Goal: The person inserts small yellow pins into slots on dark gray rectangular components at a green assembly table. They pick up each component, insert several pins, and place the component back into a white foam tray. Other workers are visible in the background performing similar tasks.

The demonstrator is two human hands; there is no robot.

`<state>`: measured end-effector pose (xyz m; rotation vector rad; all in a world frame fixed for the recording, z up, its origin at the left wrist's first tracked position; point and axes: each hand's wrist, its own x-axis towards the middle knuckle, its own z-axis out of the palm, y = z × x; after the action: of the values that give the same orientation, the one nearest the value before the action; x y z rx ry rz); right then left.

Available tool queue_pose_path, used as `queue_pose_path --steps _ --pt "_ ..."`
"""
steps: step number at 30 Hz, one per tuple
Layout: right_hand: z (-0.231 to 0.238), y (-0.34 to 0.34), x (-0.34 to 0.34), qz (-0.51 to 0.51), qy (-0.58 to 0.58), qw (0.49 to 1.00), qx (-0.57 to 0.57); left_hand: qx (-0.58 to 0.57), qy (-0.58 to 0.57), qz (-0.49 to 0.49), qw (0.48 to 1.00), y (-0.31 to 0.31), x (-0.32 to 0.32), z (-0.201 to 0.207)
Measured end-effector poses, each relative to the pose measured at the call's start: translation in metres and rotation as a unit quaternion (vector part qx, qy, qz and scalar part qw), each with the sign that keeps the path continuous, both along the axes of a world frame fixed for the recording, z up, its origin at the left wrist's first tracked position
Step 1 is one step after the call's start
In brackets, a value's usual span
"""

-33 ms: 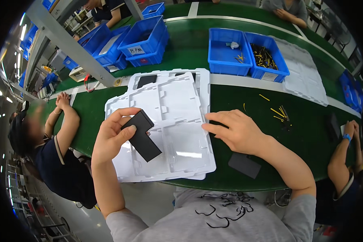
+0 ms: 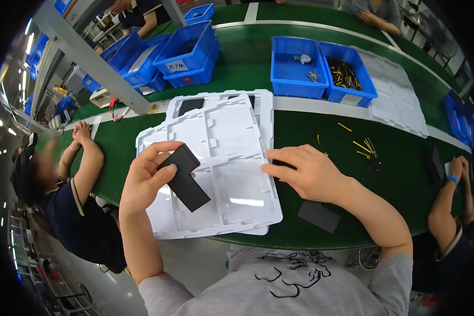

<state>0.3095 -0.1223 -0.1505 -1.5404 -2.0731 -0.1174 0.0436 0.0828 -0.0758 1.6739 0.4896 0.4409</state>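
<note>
My left hand (image 2: 148, 176) is closed on a black L-shaped block (image 2: 187, 181), thumb on its top face and fingers behind its upper edge. The block is tilted above a white plastic tray (image 2: 234, 131) with shallow compartments. My right hand (image 2: 308, 171) has its fingers stretched out and apart, with nothing visible in them. Its fingertips are at the tray's right edge; whether they touch it I cannot tell. Below that hand, a flat black rectangular piece (image 2: 319, 216) lies on the green table (image 2: 295, 234).
Beneath the top tray is another white tray (image 2: 268, 105) with dark pieces. Beyond stand a blue bin (image 2: 299, 89) and a second blue bin (image 2: 350, 97) of yellow-black strips. Loose strips (image 2: 366, 147) lie right. A metal post (image 2: 97, 58) rises left. People sit on both sides.
</note>
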Motion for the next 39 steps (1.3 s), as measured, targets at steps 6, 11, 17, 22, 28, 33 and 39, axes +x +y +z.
queue_pose_path --steps 6,11,17,22,28,33,39 --pt "-0.002 -0.002 -0.007 0.074 0.031 0.997 0.002 -0.015 0.003 0.002 1.0 -0.002 0.001 -0.001" --pt "0.003 -0.008 -0.011 0.15 0.022 0.988 -0.014 0.01 0.011 0.011 1.0 -0.001 0.001 -0.003" --pt "-0.015 -0.01 -0.033 0.156 -0.034 0.987 0.021 0.011 -0.011 0.017 1.0 0.0 -0.006 -0.011" --pt "0.0 -0.019 -0.031 0.071 -0.046 0.989 0.124 0.008 -0.028 0.027 0.999 -0.004 -0.004 -0.007" --pt "0.036 -0.034 -0.007 0.014 -0.117 0.964 0.238 0.038 -0.156 0.028 0.987 -0.004 -0.017 0.005" --pt "0.04 -0.057 0.035 -0.105 -0.152 0.941 0.282 0.046 -0.21 0.049 0.975 -0.014 -0.024 0.019" --pt "0.047 -0.097 0.116 -0.311 -0.158 0.88 0.324 -0.01 -0.176 -0.007 0.984 -0.018 0.01 0.008"
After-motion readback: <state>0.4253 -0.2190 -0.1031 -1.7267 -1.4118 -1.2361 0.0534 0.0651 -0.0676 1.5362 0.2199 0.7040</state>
